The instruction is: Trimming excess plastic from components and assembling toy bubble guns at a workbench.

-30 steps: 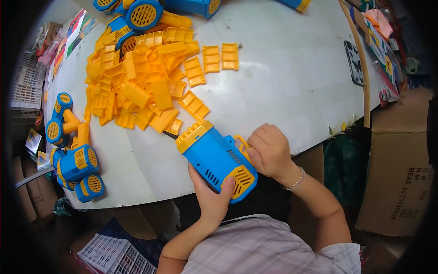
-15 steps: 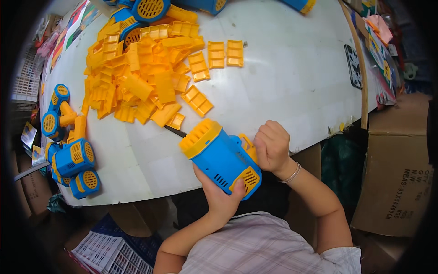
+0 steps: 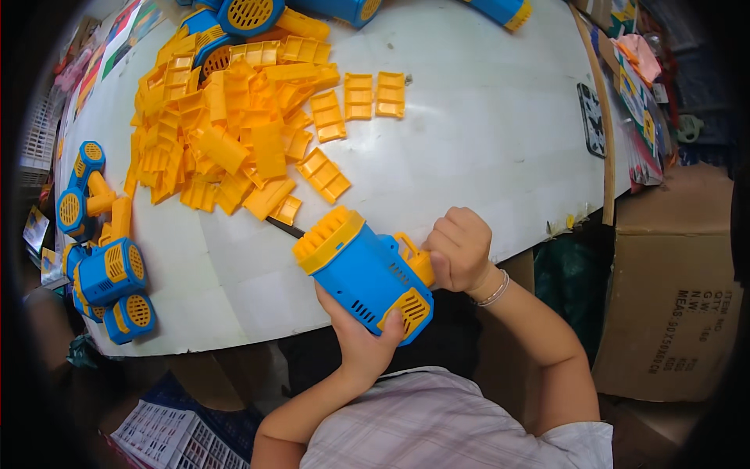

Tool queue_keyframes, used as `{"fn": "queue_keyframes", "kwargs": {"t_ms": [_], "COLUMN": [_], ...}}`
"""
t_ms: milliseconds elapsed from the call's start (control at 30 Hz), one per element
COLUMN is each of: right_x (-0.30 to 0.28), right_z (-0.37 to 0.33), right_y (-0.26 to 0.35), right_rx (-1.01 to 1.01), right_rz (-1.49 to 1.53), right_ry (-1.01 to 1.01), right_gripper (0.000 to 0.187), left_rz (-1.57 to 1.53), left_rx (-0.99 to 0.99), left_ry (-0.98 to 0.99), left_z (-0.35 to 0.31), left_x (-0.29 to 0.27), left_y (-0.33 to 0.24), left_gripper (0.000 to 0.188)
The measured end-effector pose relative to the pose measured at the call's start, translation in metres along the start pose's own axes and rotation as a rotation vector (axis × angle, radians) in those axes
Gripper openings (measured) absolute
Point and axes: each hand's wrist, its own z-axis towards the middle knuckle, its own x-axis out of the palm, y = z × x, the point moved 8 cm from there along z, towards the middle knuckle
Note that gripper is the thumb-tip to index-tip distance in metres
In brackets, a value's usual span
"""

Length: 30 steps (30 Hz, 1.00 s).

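Observation:
A blue and yellow toy bubble gun (image 3: 355, 270) is held at the table's near edge, its yellow many-holed nozzle tilted toward the upper left. My left hand (image 3: 361, 344) grips the body from below, the thumb lying near the yellow vent. At the yellow handle (image 3: 419, 266) on the gun's right side, my right hand (image 3: 462, 250) is clenched in a fist, thumb side against or very close to it. The fist's inside is turned away. Beyond the nozzle lies a heap of yellow plastic covers (image 3: 269, 152), ribbed inside, with several loose ones at its right. A dark, thin tool (image 3: 285, 227) shows partly behind the nozzle.
More blue and yellow bubble guns lie at the table's left edge (image 3: 113, 273) and far side (image 3: 250, 16). A phone (image 3: 591, 119) rests near the wooden edge strip (image 3: 598, 102) on the right. A cardboard box (image 3: 672, 289) stands off the right side; a printed carton (image 3: 176, 430) is below left.
The whole view has shifted slightly, so the table appears further left. My right fist has drawn a little away from the gun, baring more of the yellow handle. My left hand keeps its grip.

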Motion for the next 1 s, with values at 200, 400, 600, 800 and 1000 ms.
{"fn": "queue_keyframes", "kwargs": {"t_ms": [200,400,600,800,1000], "right_x": [0.003,0.003,-0.002,0.024,0.034], "right_z": [0.009,0.005,0.005,-0.026,-0.048], "right_y": [-0.002,-0.012,0.031,0.058,0.071], "right_rx": [0.019,0.097,0.256,0.854,0.921], "right_rz": [-0.025,0.007,0.438,1.038,1.110], "right_ry": [0.032,-0.021,0.340,0.596,0.613], "right_gripper": [0.024,0.023,0.033,0.049,0.056], "left_rz": [0.074,0.028,-0.336,-0.125,-0.598], "left_rx": [0.028,-0.018,-0.273,-0.281,-0.357], "left_ry": [-0.017,0.005,0.158,0.385,0.449], "left_z": [-0.006,0.014,0.044,-0.011,-0.008], "left_x": [0.002,-0.009,-0.049,-0.024,0.009], "left_y": [0.001,-0.019,-0.032,-0.005,-0.012], "left_gripper": [0.096,0.095,0.055,0.054,0.074]}}
